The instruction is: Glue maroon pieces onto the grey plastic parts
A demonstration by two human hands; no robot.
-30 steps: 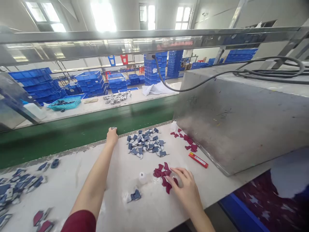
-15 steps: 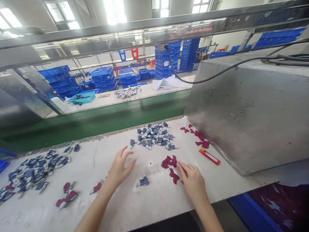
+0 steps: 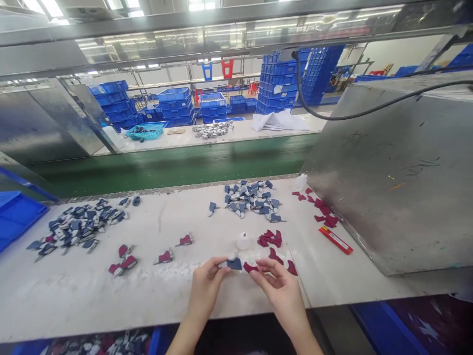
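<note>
Near the bench's front edge, my left hand (image 3: 207, 286) pinches a small dark-blue boot-shaped piece (image 3: 234, 264) between thumb and fingers. Facing it, my right hand (image 3: 281, 288) grips a flat maroon boot-shaped piece (image 3: 250, 267) by its right end. A narrow gap separates the two pieces. Just beyond my hands stands a small white block (image 3: 244, 240) with a dark spot on top. A little heap of maroon pieces (image 3: 270, 238) lies beyond my right hand, with a couple more beside its fingers. Left of my left hand lie several maroon-and-grey pieces (image 3: 165, 256).
Blue-and-grey pieces form a pile (image 3: 253, 199) mid-bench and another (image 3: 79, 224) at left. More maroon pieces (image 3: 325, 212) and a red packet (image 3: 336, 240) lie beside a large metal box (image 3: 399, 182). Behind runs a green belt (image 3: 177, 167). Blue bins sit below the bench edge.
My left hand has come right and down and taken up the blue piece from the bench. The right hand has drawn left from the maroon heap with a maroon piece. The view has shifted.
</note>
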